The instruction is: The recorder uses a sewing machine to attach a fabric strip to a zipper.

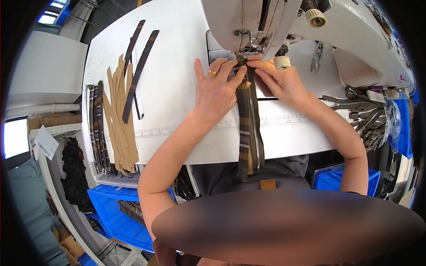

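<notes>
A zipper (pixel 254 128) with silver teeth on dark olive tape runs from under the sewing machine's presser foot (pixel 249 52) down over the table's front edge. Along its left side lies a plaid fabric strip (pixel 243 137). Bent over the strip's upper end, my left hand (pixel 216 91) wears a gold ring and presses and pinches the cloth by thumb and forefinger. My right hand (pixel 284 82) comes from the other side, pinching the zipper's top end close to the foot. Between the fingertips, the exact edges of cloth and tape are hidden.
The sewing machine (pixel 364 26) fills the upper right, with thread snips (pixel 317 57) beneath its arm. Tan strips (pixel 119 119), dark strips (pixel 141 71) and plaid strips (pixel 95 124) lie at left. Several zippers (pixel 366 117) are heaped at right. A blue crate (pixel 115 221) stands below left.
</notes>
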`<state>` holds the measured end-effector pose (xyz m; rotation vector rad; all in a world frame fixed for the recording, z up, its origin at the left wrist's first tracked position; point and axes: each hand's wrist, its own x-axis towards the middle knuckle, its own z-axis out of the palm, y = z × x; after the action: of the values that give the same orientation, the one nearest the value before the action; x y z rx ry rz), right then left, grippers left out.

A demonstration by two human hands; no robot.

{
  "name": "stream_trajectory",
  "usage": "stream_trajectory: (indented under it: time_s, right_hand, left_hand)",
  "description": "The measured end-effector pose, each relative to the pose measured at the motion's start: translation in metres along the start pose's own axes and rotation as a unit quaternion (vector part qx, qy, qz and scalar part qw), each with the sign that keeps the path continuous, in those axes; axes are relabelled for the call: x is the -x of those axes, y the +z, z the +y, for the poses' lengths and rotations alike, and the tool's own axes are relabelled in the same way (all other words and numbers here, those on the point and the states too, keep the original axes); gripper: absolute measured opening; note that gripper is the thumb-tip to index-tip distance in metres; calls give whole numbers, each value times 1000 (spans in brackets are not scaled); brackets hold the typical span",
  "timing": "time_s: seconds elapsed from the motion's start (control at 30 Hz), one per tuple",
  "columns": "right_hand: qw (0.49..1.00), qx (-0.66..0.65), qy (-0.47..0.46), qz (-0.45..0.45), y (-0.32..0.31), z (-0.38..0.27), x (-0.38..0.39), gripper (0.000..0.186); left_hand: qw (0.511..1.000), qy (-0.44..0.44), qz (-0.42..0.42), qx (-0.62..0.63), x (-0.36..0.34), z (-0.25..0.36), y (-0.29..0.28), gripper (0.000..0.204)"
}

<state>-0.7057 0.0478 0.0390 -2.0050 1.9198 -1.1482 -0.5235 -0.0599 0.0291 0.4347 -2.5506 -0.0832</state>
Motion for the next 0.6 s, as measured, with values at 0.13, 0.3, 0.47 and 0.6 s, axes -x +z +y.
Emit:
stream_trajectory:
  time_s: [0.13, 0.3, 0.47, 0.6]
  right_hand:
    - [993, 102, -59, 2, 3, -7, -1, 30]
    - [983, 147, -105, 16, 4, -6, -1, 28]
    - [982, 158, -102, 12, 4, -8, -1, 28]
    - [981, 164, -101, 14, 4, -9, 1, 32]
  left_hand:
    - [1000, 22, -9, 2, -1, -8, 3, 33]
    - [998, 51, -12, 19, -6, -18, -7, 39]
    - [991, 65, -111, 24, -11, -35, -12, 46]
    - [992, 60, -110, 29, -9, -35, -10, 47]
